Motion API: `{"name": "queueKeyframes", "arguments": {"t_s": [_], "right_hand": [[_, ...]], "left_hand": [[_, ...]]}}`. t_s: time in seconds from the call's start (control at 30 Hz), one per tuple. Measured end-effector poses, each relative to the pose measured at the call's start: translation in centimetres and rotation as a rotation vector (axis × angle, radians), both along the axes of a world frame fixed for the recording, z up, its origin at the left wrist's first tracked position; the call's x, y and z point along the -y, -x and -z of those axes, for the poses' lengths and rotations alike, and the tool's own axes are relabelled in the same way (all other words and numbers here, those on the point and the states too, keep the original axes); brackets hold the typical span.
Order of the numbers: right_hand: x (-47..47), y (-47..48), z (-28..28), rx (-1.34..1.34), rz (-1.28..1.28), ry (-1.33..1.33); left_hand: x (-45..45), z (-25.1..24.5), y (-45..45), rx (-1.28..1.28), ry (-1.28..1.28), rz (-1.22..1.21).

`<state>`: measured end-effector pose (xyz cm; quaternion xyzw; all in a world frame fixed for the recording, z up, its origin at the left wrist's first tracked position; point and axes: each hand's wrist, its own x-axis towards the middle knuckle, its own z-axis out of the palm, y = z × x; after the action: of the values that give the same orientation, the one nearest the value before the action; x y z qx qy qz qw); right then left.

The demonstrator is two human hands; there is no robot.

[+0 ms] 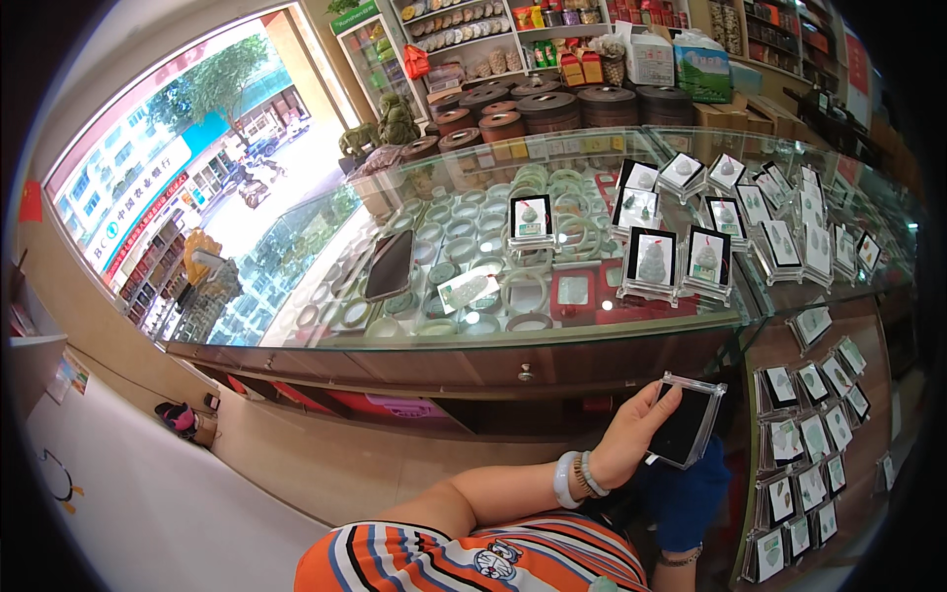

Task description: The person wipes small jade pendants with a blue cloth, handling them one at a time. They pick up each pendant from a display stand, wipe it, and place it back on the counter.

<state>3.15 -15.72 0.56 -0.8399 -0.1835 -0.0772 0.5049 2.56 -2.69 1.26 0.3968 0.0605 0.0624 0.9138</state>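
Observation:
My left hand (638, 431) is shut on a clear acrylic display case (684, 422) with a black insert, thumb across its face. A jade-like bangle (568, 479) and bead bracelets circle that wrist. Just below and behind the case is my right hand (688, 488), covered in blue fabric, a glove or a cloth; its fingers are hidden. Similar framed cases with carved pendants stand on the glass counter (444, 342), among them one with a pendant and red cord (530, 220). A loose white card with a carved pendant (467, 289) lies nearer the counter's front edge.
A dark smartphone (390, 264) lies on the glass, above rows of bangles in the showcase. More pendant cases (812, 436) fill the brown surface at right. Large dark round containers (547, 111) stand behind the counter. A white tabletop (170, 510) extends at lower left.

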Motion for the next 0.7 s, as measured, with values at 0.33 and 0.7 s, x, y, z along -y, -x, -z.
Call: {"name": "queueKeyframes", "arguments": {"t_s": [0.33,0.7], "right_hand": [[1.3,-0.7,1.7,-0.111,0.017,0.058],[2.7,-1.7,5.0,0.077,-0.009,0.064]], "left_hand": [[-0.1,0.7,0.2,0.073,-0.123,0.03],[-0.6,1.8,0.0,0.223,-0.324,0.14]]}}
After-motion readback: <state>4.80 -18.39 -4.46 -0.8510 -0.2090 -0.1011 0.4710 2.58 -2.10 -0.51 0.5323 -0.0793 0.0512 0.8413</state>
